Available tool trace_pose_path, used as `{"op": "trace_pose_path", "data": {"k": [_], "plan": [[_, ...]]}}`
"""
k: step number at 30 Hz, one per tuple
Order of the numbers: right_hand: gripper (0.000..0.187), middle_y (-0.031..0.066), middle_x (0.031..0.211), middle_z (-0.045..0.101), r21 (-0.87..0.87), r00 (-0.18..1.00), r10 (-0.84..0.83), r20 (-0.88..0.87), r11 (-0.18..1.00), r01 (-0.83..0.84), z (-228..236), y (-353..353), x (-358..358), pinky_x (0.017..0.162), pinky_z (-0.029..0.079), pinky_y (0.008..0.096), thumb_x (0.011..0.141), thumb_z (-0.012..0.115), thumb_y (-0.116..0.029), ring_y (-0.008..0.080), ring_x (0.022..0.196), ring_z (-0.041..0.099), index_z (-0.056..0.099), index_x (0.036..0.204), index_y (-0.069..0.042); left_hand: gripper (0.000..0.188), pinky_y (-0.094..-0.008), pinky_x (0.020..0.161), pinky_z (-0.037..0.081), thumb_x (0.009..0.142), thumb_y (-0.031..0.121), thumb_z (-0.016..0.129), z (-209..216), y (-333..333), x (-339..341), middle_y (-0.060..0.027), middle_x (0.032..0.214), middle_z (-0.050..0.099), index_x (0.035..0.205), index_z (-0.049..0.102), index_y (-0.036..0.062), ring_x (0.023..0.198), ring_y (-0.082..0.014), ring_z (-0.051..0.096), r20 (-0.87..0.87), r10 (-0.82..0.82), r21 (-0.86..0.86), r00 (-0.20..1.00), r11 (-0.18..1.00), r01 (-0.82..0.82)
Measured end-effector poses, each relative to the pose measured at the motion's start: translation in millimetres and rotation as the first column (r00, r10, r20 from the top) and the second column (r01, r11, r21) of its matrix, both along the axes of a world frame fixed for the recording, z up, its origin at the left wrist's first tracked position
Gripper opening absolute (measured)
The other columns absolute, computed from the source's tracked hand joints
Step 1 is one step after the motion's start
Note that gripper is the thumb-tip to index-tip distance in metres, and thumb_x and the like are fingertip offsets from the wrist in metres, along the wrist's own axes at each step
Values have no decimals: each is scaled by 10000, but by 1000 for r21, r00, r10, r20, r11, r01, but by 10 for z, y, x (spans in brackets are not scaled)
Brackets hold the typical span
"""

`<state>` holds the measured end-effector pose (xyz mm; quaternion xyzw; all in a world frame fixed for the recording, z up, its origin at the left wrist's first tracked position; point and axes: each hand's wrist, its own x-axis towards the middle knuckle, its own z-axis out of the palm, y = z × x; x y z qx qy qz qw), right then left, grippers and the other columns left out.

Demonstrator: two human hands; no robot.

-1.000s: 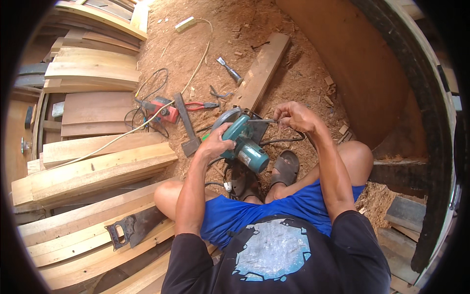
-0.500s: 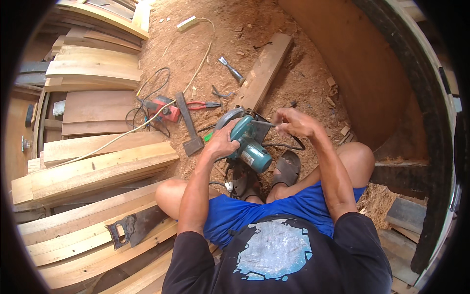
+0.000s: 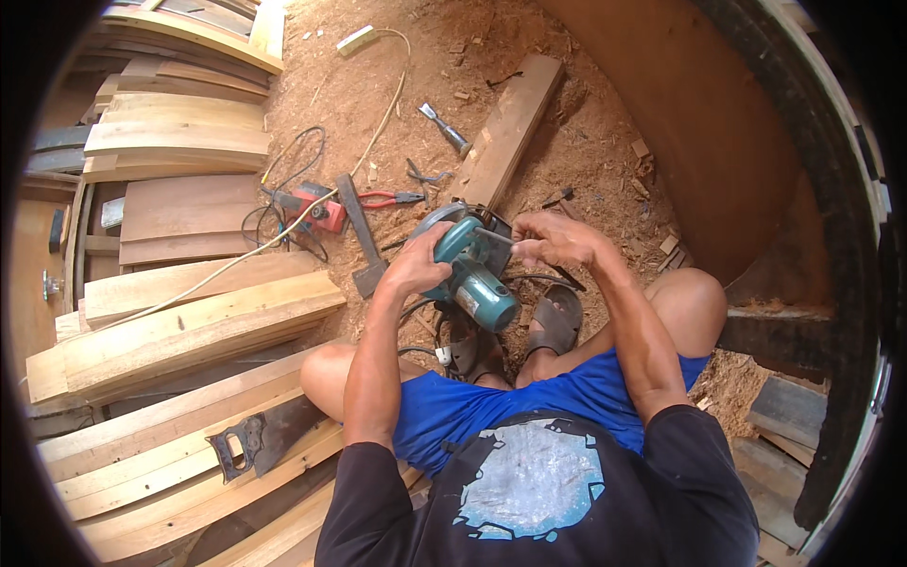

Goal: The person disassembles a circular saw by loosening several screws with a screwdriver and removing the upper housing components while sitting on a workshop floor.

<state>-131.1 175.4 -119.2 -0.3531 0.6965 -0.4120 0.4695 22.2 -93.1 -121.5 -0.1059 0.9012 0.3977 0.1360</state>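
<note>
A teal circular saw (image 3: 484, 295) is held over the floor in front of my sandals. My left hand (image 3: 419, 263) wraps round its left side, near the curved metal blade guard (image 3: 436, 217). From the right, my right hand (image 3: 556, 238) pinches a thin metal rod (image 3: 493, 236) that reaches to the saw's upper part. Its far end meets the saw, but I cannot make out what it touches there. Behind the saw lies a wooden plank (image 3: 515, 128). A hammer (image 3: 360, 227) rests just left of my left hand.
Red-handled pliers (image 3: 392, 198), a chisel (image 3: 444, 128) and a red power tool (image 3: 321, 208) lie on sawdust. A pale cord (image 3: 387, 113) crosses the floor. Stacked boards (image 3: 189, 321) line the left, with a handsaw (image 3: 260, 439) on them. A curved brown panel (image 3: 699, 123) stands at right.
My right hand has come slightly left and closer to the saw, the rod still in its fingers. The saw has shifted a little left with my left hand.
</note>
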Motion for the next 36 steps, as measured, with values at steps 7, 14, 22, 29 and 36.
{"op": "trace_pose_path", "data": {"k": [7,14,22,29,36], "plan": [[406,157,1198,732,-127,949,-239,-205,968,217,-191,-216,342,809,609,382,1039,664,-122,219,1048,712,590,1414,14,866,-357,985,547,762,39,738,-139,76,-25,-93,1308,653,1593,501,93,1076,-204,680,40,-13,265,999,964,2],[448,104,1061,773,-165,958,-217,190,954,249,-244,-178,301,731,584,324,999,592,-4,124,834,690,650,1443,22,809,-407,1049,542,804,117,764,70,74,-15,-157,1361,698,1574,519,88,1188,-289,699,80,-43,271,996,962,20],[479,102,1074,795,-87,999,35,-37,995,-38,36,-150,284,841,585,359,986,590,3,188,918,715,661,1460,-29,661,-445,992,569,788,93,739,215,88,19,-224,1180,751,1439,627,107,1117,-383,740,3,-136,-49,991,990,136],[433,198,1164,800,-52,984,162,-74,985,-166,-111,-10,62,942,578,392,967,630,-67,281,1070,751,700,1391,-17,677,-434,1078,542,839,139,835,158,131,36,-181,1305,724,1475,611,81,1238,-335,698,-16,-122,22,992,992,122],[383,268,1207,774,115,913,-216,-346,956,270,-75,198,-253,1039,560,458,1005,626,-190,374,1137,748,742,1288,41,583,-355,1010,550,891,35,820,0,-183,189,-87,1272,700,1440,628,61,1173,-192,662,-33,-33,193,999,981,38]]}}
